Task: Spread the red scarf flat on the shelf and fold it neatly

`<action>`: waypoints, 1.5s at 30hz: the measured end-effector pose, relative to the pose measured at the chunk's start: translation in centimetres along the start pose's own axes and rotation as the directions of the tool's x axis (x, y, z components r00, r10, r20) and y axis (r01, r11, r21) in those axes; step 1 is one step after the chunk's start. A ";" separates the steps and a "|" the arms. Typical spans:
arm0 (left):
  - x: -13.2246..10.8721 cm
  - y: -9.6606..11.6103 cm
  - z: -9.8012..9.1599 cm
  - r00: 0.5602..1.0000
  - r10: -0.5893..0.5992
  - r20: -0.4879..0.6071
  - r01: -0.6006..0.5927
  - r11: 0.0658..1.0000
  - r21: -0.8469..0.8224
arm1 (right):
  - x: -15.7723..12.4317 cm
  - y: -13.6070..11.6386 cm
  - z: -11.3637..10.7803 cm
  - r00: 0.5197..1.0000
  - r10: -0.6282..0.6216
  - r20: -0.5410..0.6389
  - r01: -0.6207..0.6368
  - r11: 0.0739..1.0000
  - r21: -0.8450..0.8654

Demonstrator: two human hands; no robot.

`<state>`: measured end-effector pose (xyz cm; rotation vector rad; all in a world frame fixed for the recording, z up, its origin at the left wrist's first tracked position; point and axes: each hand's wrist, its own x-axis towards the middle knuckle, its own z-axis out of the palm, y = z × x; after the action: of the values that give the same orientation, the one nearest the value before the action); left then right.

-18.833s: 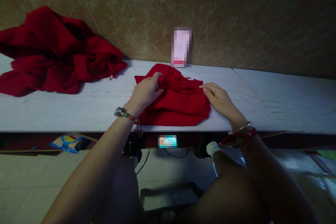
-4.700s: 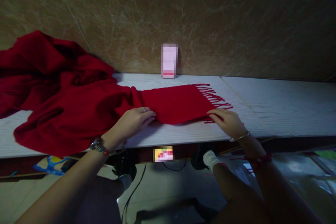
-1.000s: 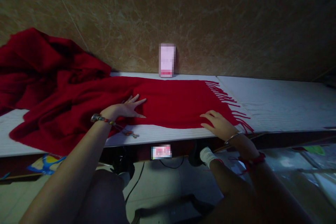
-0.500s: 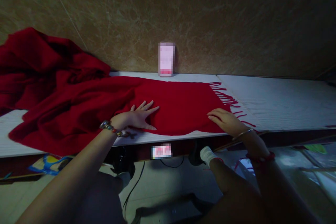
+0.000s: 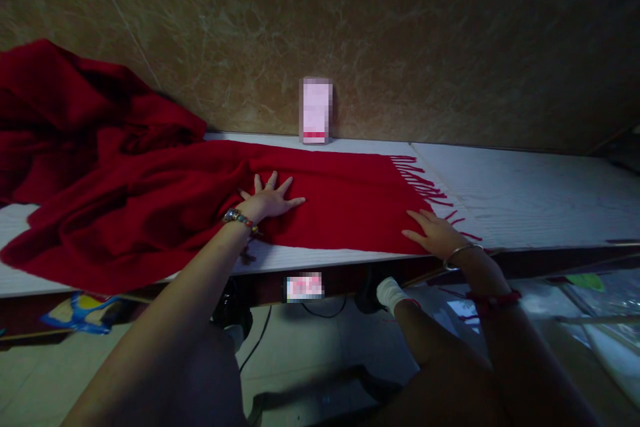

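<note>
A red scarf [image 5: 340,200] lies along a narrow white bench top, its right part flat and its fringe pointing right. Toward the left it turns wrinkled and heaps up against the wall. My left hand [image 5: 273,199] rests palm down on the scarf where the folds meet the smooth part, fingers spread. Near the fringed end my right hand [image 5: 433,232] touches the scarf's front corner, fingers stretched out and slightly apart. Neither hand grips the cloth.
Against the brown marbled wall [image 5: 425,47] stands a blurred pink-and-white object [image 5: 315,110]. The white surface [image 5: 530,193] continues right of the fringe. Below its front edge are my legs, a dark cable and a blue-framed item [image 5: 90,312].
My left hand has shifted away from me, up the scarf, with its fingers spread wider. My right hand has moved slightly right, its fingers opening. The scarf's front edge looks straighter.
</note>
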<state>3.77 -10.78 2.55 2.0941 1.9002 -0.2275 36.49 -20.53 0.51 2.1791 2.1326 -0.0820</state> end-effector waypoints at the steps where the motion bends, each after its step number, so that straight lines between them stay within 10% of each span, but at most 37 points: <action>1: -0.1 0.0 0.0 1.000 -0.005 -0.012 0.005 1.000 -0.002 | -0.1 0.2 -0.1 1.000 0.007 0.018 -0.007 1.000 0.005; 9: -2.8 0.6 -1.3 0.985 0.059 0.161 -0.077 0.991 0.107 | 1.6 -2.7 -2.7 0.986 0.041 -0.161 -0.026 0.995 0.094; 15: -2.5 0.2 -1.4 0.975 0.085 0.207 -0.104 0.991 0.082 | 4.5 -5.6 -1.1 0.989 0.147 0.018 -0.148 0.979 0.138; 26: -2.8 -0.2 -1.2 0.975 0.073 0.208 -0.094 0.992 0.090 | 3.6 -2.8 -0.3 0.981 0.160 -0.110 -0.151 0.985 0.085; 35: -3.9 0.8 -1.7 0.990 0.026 0.142 -0.041 0.993 0.107 | 1.5 2.5 0.9 0.901 0.334 -0.278 -0.308 0.942 0.133; 40: -4.2 4.6 -0.6 0.977 0.194 -0.089 -0.187 0.979 0.082 | 2.4 2.1 0.7 0.838 0.446 -0.314 -0.374 0.889 0.264; 45: -2.1 7.3 2.3 0.919 0.364 -0.152 -0.357 0.931 0.070 | 2.7 2.7 0.7 0.837 0.348 -0.423 -0.126 0.874 0.469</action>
<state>10.95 -14.08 1.89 2.5088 1.5566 -0.0103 39.23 -17.95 -0.43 3.0004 2.2058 0.0483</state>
